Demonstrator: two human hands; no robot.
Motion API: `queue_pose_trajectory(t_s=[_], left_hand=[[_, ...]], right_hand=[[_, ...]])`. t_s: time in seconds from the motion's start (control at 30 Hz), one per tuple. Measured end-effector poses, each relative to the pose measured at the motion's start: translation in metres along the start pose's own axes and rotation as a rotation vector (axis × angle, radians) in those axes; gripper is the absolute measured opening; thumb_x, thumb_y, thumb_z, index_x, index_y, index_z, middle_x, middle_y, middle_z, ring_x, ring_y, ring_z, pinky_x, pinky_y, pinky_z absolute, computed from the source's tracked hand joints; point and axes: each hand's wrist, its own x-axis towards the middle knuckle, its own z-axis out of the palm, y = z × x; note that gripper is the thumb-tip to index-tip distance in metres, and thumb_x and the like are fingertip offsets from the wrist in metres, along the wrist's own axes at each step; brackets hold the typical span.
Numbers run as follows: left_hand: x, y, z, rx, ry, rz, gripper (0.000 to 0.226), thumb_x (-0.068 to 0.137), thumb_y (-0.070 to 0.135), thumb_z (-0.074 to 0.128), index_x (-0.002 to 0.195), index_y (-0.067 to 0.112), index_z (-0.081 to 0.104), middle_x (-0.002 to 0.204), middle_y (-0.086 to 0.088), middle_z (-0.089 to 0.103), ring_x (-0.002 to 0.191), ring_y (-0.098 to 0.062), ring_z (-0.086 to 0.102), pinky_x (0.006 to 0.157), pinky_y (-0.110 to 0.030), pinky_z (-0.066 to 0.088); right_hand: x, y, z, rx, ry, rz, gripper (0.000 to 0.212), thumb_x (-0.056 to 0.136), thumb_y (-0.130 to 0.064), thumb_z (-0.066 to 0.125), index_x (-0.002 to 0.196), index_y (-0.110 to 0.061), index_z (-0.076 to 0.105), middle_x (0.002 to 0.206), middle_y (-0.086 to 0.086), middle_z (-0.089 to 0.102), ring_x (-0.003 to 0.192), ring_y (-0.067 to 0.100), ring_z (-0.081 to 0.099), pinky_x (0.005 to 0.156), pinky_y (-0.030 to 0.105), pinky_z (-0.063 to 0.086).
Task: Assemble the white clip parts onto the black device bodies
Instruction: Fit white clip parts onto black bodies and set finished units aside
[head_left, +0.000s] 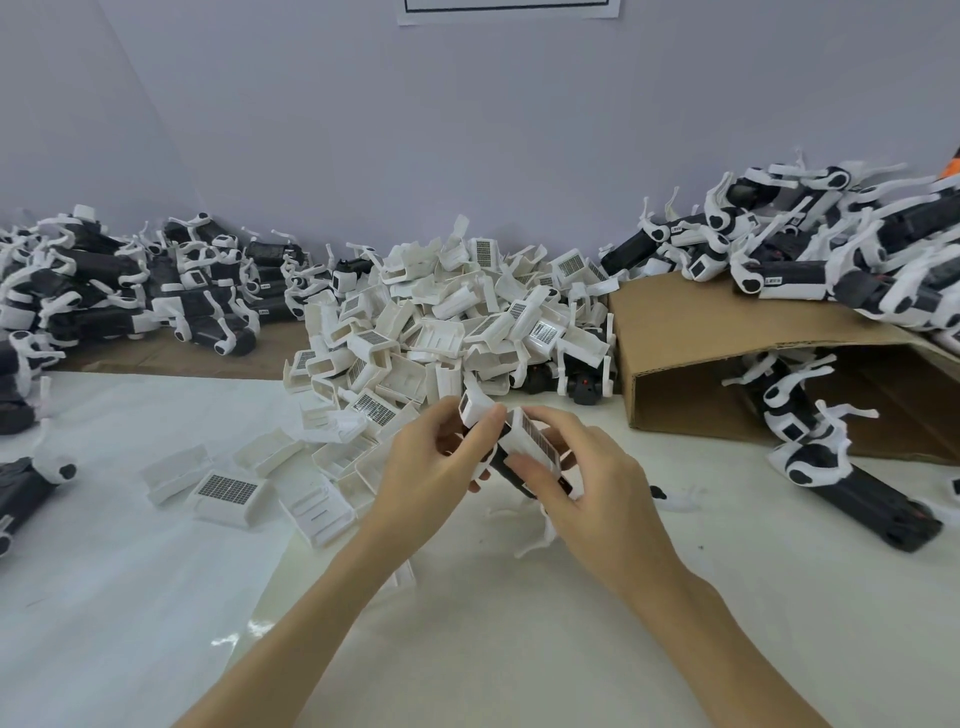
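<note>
Left hand (431, 457) grips white clip (475, 408); right hand (582, 478) holds black body (506, 467)

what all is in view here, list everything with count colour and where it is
white clip parts: too many to count, white, some with dark grid panels, heaped at centre back, a few loose on the table front left
assembled devices: many, black and white, piled back left
assembled devices on box: many, black and white, back right
cardboard box: one, brown, on its side, right
table: one, white
paper sheet: one, white, on wall
held device: one, black, with white clip, between both hands
left hand: grips the held device
right hand: grips the white clip
</note>
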Motion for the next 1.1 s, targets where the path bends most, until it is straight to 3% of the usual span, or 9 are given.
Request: queue_pose_trajectory(t_s=[0.17, 0.3, 0.4, 0.5, 0.57, 0.67, 0.8, 0.97, 1.1], left_hand=[[-0.001, -0.002, 0.005, 0.038, 0.065, -0.009, 0.040, 0.100, 0.052, 0.065, 0.084, 0.015, 0.060, 0.068, 0.005, 0.069, 0.063, -0.020, 0.070, 0.057, -0.034, 0.059], [-0.001, -0.001, 0.005, 0.039, 0.077, -0.001, 0.054, 0.096, 0.057, 0.061, 0.087, 0.004, 0.061, 0.069, -0.006, 0.066, 0.061, -0.021, 0.070, 0.054, -0.028, 0.054], [-0.001, 0.001, 0.004, 0.067, 0.063, 0.034, 0.045, 0.094, 0.059, 0.065, 0.078, 0.019, 0.057, 0.062, 0.002, 0.062, 0.062, -0.024, 0.070, 0.051, -0.022, 0.050], [-0.004, 0.000, 0.007, 0.100, 0.027, 0.060, 0.047, 0.087, 0.066, 0.060, 0.081, 0.020, 0.056, 0.072, -0.019, 0.061, 0.074, -0.041, 0.065, 0.062, -0.053, 0.059], [-0.006, 0.000, 0.009, 0.165, 0.070, 0.068, 0.044, 0.087, 0.068, 0.058, 0.075, 0.028, 0.047, 0.074, -0.024, 0.057, 0.073, -0.042, 0.063, 0.066, -0.060, 0.056], [-0.007, 0.001, 0.011, 0.182, 0.090, 0.066, 0.040, 0.086, 0.071, 0.058, 0.073, 0.035, 0.048, 0.073, -0.022, 0.057, 0.070, -0.041, 0.062, 0.068, -0.061, 0.056], [-0.007, -0.001, 0.009, 0.180, 0.080, 0.078, 0.052, 0.088, 0.067, 0.058, 0.081, 0.016, 0.052, 0.073, -0.023, 0.053, 0.071, -0.043, 0.059, 0.067, -0.062, 0.053], [-0.009, 0.000, 0.011, 0.118, 0.069, 0.052, 0.054, 0.086, 0.069, 0.056, 0.087, 0.015, 0.057, 0.071, -0.020, 0.059, 0.071, -0.043, 0.062, 0.067, -0.061, 0.055], [-0.009, 0.000, 0.012, 0.071, 0.098, -0.021, 0.065, 0.083, 0.071, 0.053, 0.094, 0.007, 0.063, 0.071, -0.017, 0.064, 0.062, -0.027, 0.068, 0.059, -0.048, 0.059]], right_hand=[[-0.002, -0.002, 0.001, -0.063, -0.098, -0.059, 0.054, 0.106, -0.044, 0.050, 0.154, -0.020, 0.047, 0.133, -0.010, 0.060, 0.124, 0.009, 0.051, 0.102, 0.031, 0.048], [-0.007, -0.005, 0.010, -0.137, -0.132, -0.061, 0.073, 0.098, -0.039, 0.069, 0.159, -0.021, 0.034, 0.147, -0.009, 0.049, 0.135, 0.009, 0.042, 0.112, 0.025, 0.040], [-0.006, -0.005, 0.012, -0.116, -0.110, -0.032, 0.069, 0.098, -0.028, 0.072, 0.157, -0.024, 0.037, 0.143, -0.008, 0.053, 0.130, 0.013, 0.048, 0.107, 0.031, 0.046], [-0.007, -0.004, 0.011, -0.094, -0.131, -0.030, 0.064, 0.099, -0.026, 0.069, 0.154, -0.025, 0.037, 0.140, -0.008, 0.052, 0.126, 0.014, 0.050, 0.104, 0.033, 0.048], [-0.007, -0.003, 0.011, -0.088, -0.137, -0.041, 0.060, 0.100, -0.025, 0.067, 0.153, -0.023, 0.037, 0.138, -0.005, 0.052, 0.125, 0.016, 0.051, 0.102, 0.037, 0.050], [-0.005, -0.002, 0.011, -0.122, -0.116, -0.028, 0.057, 0.100, -0.028, 0.067, 0.150, -0.025, 0.039, 0.132, -0.005, 0.054, 0.120, 0.017, 0.053, 0.096, 0.037, 0.052], [-0.005, -0.004, 0.015, -0.185, -0.104, 0.004, 0.048, 0.098, -0.036, 0.066, 0.137, -0.029, 0.040, 0.120, -0.008, 0.054, 0.109, 0.019, 0.055, 0.084, 0.037, 0.054], [-0.004, -0.004, 0.014, -0.116, -0.047, -0.010, 0.054, 0.093, -0.025, 0.075, 0.139, -0.030, 0.049, 0.109, -0.017, 0.055, 0.105, 0.016, 0.056, 0.083, 0.037, 0.055], [-0.003, -0.004, 0.009, -0.072, 0.015, -0.021, 0.059, 0.085, -0.019, 0.084, 0.139, -0.025, 0.062, 0.102, -0.014, 0.064, 0.103, 0.015, 0.063, 0.085, 0.034, 0.057]])
